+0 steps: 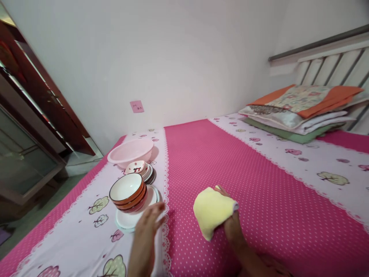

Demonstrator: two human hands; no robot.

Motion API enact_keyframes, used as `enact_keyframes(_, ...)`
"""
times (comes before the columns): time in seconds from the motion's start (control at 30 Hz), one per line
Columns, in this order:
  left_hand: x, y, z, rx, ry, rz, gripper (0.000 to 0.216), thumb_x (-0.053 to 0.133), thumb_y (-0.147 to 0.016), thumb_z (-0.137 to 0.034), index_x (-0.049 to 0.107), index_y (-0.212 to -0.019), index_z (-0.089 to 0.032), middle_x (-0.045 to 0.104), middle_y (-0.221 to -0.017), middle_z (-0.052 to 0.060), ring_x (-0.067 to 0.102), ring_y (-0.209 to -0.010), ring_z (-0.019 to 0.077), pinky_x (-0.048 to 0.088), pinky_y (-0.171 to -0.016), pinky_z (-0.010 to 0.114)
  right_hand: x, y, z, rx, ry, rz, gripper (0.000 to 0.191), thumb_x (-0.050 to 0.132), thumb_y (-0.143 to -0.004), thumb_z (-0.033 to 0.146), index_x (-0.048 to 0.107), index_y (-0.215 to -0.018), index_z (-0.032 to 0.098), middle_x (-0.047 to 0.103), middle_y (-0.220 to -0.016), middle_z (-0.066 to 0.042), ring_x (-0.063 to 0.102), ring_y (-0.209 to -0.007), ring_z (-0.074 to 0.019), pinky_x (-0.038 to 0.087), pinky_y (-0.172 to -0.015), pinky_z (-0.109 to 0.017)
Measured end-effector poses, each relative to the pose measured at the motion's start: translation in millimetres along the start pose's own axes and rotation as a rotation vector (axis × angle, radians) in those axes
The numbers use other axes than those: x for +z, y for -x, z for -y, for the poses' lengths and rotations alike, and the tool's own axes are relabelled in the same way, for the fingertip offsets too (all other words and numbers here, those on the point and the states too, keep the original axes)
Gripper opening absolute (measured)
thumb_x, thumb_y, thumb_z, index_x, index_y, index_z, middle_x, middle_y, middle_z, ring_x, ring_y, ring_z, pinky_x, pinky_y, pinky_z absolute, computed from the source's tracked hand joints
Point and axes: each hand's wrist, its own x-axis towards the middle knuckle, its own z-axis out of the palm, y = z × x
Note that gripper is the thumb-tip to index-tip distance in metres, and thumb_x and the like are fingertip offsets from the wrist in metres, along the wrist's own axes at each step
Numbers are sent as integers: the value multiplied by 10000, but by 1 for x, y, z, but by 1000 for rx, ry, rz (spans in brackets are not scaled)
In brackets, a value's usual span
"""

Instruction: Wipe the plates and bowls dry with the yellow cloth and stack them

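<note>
My right hand [232, 225] is closed on a pale yellow cloth [211, 209], which covers most of its fingers and hangs just over or on the pink dotted bedspread. My left hand [146, 232], a little blurred, has its fingers stretched and the thumb apart, with nothing in it. It is nearest to the white plates [125, 220]; whether it touches them I cannot tell. On those plates stands a stack of bowls [127, 188], brown outside and white inside with dark rims. Behind it are small patterned dishes [135, 167], also stacked.
A pink plastic basin [131, 152] sits at the bed's far left, by the wall. Folded bedding and a pillow [300, 105] lie at the back right, beside the white headboard [343, 67]. The bed's left edge drops to the floor, near a brown door [57, 96].
</note>
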Motion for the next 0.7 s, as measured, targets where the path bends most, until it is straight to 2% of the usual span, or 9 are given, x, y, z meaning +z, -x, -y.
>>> enact_keyframes(0.07, 43, -11, 4, -31, -83, 265, 657, 768, -781, -663, 765, -1212, -167, 695, -1406, 195, 623, -1340, 382, 492, -1126, 534, -1, -3, 2, -61, 37, 32, 543, 591, -936, 566, 691, -1375, 261, 553, -1589, -112, 489, -1491, -369, 411, -1231, -563)
enact_keyframes(0.17, 79, -30, 14, -45, -135, 405, 880, 800, -751, -688, 648, -1400, -112, 575, -1536, 263, 532, -1442, 399, 411, -1203, 534, -2, -3, 1, -50, 44, 73, 526, 634, -904, 509, 710, -1359, 256, 559, -1584, -107, 458, -1514, -368, 377, -1252, -564)
enact_keyframes(0.3, 87, -36, 40, -56, -82, 497, 1191, 855, -709, -661, 366, -1630, -86, 385, -1666, 299, 402, -1537, 425, 378, -1228, 542, 5, 2, -18, 77, 10, 55, 513, 665, -880, 475, 712, -1341, 254, 598, -1544, -101, 490, -1490, -364, 364, -1260, -564)
enact_keyframes(0.37, 86, -30, 54, -63, -29, 601, 1304, 941, -630, -551, 283, -1674, -130, 380, -1683, 261, 400, -1538, 423, 391, -1226, 524, 9, 5, -28, 78, 3, 64, 577, 693, -872, 492, 660, -1407, 277, 617, -1517, -103, 550, -1434, -359, 407, -1233, -567)
enact_keyframes(0.4, 86, -27, 60, -61, -12, 631, 1327, 980, -576, -476, 303, -1672, -157, 413, -1671, 238, 417, -1527, 424, 399, -1223, 515, 10, 7, -32, 66, 2, 77, 602, 703, -871, 494, 634, -1434, 294, 626, -1504, -102, 583, -1399, -354, 442, -1209, -561)
enact_keyframes(0.47, 88, -24, 68, -32, 4, 624, 1198, 992, -541, -350, 460, -1604, -199, 528, -1602, 194, 479, -1481, 424, 416, -1214, 507, 12, 9, -32, 14, 33, 113, 664, 752, -841, 462, 599, -1470, 314, 628, -1501, -100, 615, -1362, -347, 490, -1176, -532)
enact_keyframes(0.53, 91, -26, 71, -23, 60, 557, 858, 934, -625, -315, 657, -1427, -190, 663, -1466, 172, 561, -1406, 418, 448, -1184, 515, 13, 10, -24, -44, 122, 126, 714, 797, -811, 409, 589, -1485, 303, 619, -1514, -105, 613, -1367, -346, 494, -1179, -508)
enact_keyframes(0.6, 92, -31, 71, -122, 247, 469, 556, 856, -729, -348, 749, -1243, -166, 755, -1312, 163, 624, -1337, 405, 479, -1151, 525, 14, 10, -12, -77, 191, 116, 724, 791, -833, 390, 567, -1510, 271, 597, -1539, -123, 599, -1388, -341, 493, -1181, -499)
enact_keyframes(0.7, 86, -39, 69, -347, 667, 382, 456, 812, -766, -431, 759, -1135, -169, 788, -1231, 159, 628, -1347, 388, 467, -1165, 524, 14, 8, 4, -69, 147, 70, 677, 709, -929, 432, 518, -1549, 240, 562, -1573, -146, 594, -1399, -320, 517, -1154, -488)
